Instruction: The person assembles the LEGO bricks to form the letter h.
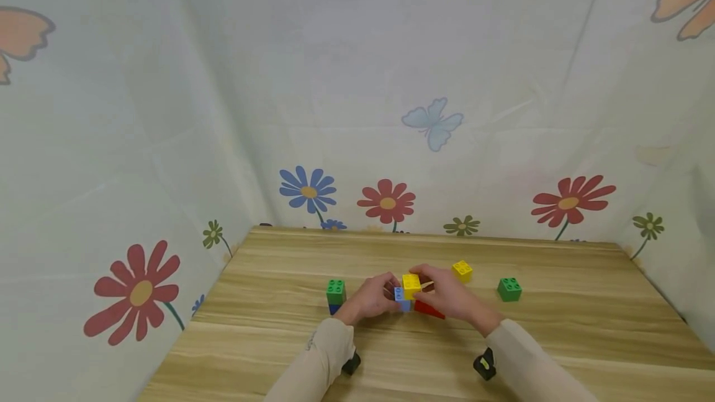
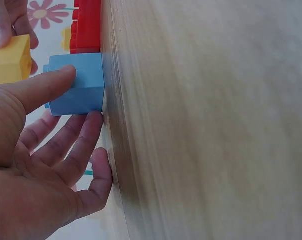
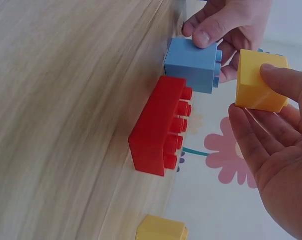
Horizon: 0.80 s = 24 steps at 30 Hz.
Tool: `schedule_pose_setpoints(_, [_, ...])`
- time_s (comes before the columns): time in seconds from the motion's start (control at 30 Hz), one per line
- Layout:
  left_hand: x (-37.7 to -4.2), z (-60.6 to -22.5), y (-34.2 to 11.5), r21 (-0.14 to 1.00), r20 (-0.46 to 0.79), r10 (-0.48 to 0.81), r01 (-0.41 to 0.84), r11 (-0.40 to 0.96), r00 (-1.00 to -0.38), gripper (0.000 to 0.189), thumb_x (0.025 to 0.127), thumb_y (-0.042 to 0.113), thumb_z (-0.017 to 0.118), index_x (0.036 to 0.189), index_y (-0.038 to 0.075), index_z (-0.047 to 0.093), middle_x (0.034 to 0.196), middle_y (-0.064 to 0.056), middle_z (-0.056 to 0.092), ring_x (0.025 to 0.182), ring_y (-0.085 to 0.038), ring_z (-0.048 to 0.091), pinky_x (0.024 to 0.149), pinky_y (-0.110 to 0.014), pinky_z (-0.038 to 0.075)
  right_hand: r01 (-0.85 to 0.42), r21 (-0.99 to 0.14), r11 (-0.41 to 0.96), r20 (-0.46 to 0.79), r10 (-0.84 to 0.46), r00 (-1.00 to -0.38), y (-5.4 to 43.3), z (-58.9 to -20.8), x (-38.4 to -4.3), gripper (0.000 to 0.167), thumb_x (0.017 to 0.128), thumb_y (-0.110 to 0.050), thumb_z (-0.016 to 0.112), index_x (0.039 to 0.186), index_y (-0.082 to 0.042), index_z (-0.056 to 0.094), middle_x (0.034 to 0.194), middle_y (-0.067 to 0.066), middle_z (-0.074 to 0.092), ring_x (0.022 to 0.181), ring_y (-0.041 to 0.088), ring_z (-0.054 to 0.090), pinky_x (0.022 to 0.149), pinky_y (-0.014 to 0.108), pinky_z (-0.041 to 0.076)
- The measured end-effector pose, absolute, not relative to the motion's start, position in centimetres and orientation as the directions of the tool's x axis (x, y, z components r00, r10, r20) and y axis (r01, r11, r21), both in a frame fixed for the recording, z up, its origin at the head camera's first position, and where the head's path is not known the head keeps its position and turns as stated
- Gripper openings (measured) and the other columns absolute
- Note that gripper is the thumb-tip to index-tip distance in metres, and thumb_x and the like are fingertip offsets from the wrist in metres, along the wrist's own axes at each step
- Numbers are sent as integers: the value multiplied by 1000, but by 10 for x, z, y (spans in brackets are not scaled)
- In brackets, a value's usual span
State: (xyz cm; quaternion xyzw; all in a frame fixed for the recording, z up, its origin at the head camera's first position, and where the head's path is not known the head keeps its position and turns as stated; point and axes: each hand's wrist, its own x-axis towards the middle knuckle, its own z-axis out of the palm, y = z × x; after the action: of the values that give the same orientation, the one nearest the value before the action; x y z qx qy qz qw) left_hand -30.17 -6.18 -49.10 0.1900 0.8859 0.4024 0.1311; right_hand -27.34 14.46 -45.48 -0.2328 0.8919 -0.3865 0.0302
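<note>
On the table, a light blue toy building brick (image 2: pixel 76 75) stands with its studs up. My left hand (image 1: pixel 373 296) pinches it, thumb on one side and fingertips on the other. My right hand (image 3: pixel 286 135) holds a yellow building brick (image 3: pixel 261 82) between thumb and fingers, raised above the table and close over the blue one. In the head view this yellow brick (image 1: pixel 411 286) overlaps the blue brick's upper right part. A long red brick (image 3: pixel 158 127) lies on the table beside the blue one, partly hidden by my right hand in the head view.
To the left, a green brick (image 1: pixel 336 290) sits on top of a dark blue brick (image 1: pixel 334 309). Another yellow brick (image 1: pixel 462 271) lies behind my right hand, and a green brick (image 1: pixel 509 289) stands farther right. A flowered cloth (image 1: pixel 475 160) hangs behind the table.
</note>
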Motion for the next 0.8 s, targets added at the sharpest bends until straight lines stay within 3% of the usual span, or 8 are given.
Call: schedule_pose_setpoints(0.8, [-302,-491,-63,772,-61,425,227,594,-903,30,76,12,80,96,11,58,92,3,62,84,-13,59,75,-28,51,-407,-714,570,128,-465,-876,135,-469,-284,37,87,-11,69,121,-10,55,114,3,60,101,21,59,84,35,51])
